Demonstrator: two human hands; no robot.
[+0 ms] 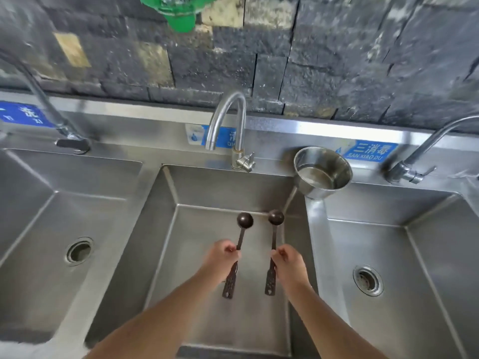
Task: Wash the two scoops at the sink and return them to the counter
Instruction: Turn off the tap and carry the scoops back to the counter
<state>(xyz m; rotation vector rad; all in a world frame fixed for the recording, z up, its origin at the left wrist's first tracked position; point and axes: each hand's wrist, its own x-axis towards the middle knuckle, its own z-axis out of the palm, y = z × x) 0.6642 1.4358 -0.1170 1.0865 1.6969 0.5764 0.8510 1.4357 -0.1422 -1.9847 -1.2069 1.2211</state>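
Two dark scoops held over the middle sink basin (223, 187), left hand (220, 259) gripping the left scoop (239, 239) by its handle, right hand (289, 263) gripping the right scoop (274, 229), bowls pointing toward the faucet (230, 123)

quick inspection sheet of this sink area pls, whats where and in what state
surface: stainless sink unit with three basins; no water seen running from the middle tap
job's things: left scoop and right scoop, both dark, held over the middle basin
clutter: steel pot on the ledge between middle and right basins
grippers: left hand grips the left scoop's handle; right hand grips the right scoop's handle
cables: nothing seen
surroundings: dark stone wall, blue label, green plastic object overhead
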